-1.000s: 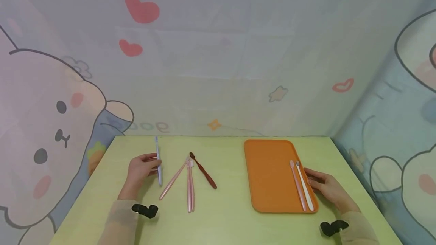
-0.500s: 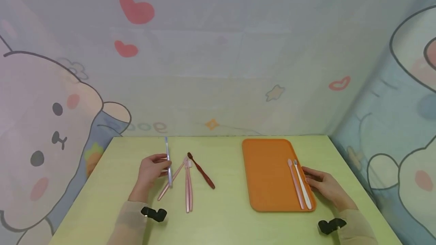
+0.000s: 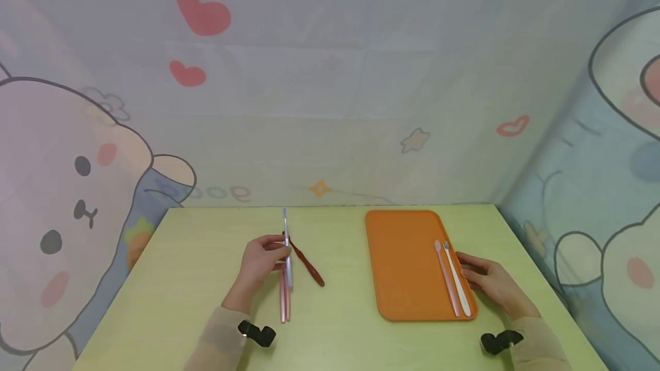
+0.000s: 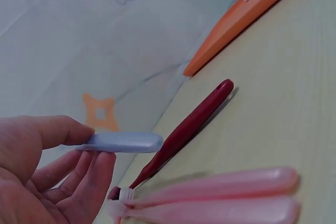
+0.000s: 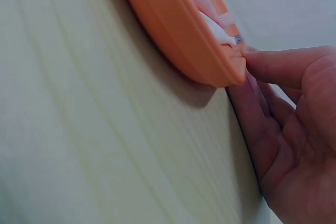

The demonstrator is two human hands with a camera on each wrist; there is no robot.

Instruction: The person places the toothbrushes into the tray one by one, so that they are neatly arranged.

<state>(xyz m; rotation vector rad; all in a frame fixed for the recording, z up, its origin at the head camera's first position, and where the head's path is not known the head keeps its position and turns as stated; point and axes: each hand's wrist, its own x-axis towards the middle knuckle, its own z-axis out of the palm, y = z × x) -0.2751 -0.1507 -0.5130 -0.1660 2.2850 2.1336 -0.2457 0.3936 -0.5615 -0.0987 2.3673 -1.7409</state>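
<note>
My left hand (image 3: 259, 265) pinches a light blue toothbrush (image 4: 128, 142) between thumb and fingers, handle toward me, held above the table. Below and beside it, pink toothbrushes (image 3: 285, 302) lie with their heads together, partly covered by the hand in the head view. A dark red toothbrush (image 4: 191, 124) lies slanted just to their right. On the right, my right hand (image 3: 497, 284) grips the side rim of an orange tray (image 3: 407, 268), thumb on top and fingers beneath. Inside that tray, a pink toothbrush (image 3: 447, 282) and a white toothbrush (image 3: 460, 288) lie side by side along the right edge.
The pale yellow-green table (image 3: 340, 302) ends at a printed cloth backdrop (image 3: 319, 85) behind and at both sides. Each wrist wears a black camera mount. Bare tabletop lies between the dark red toothbrush and the tray.
My left hand has moved right with the light blue toothbrush, from left of the pink toothbrushes to above them. My right hand stays at the tray's rim.
</note>
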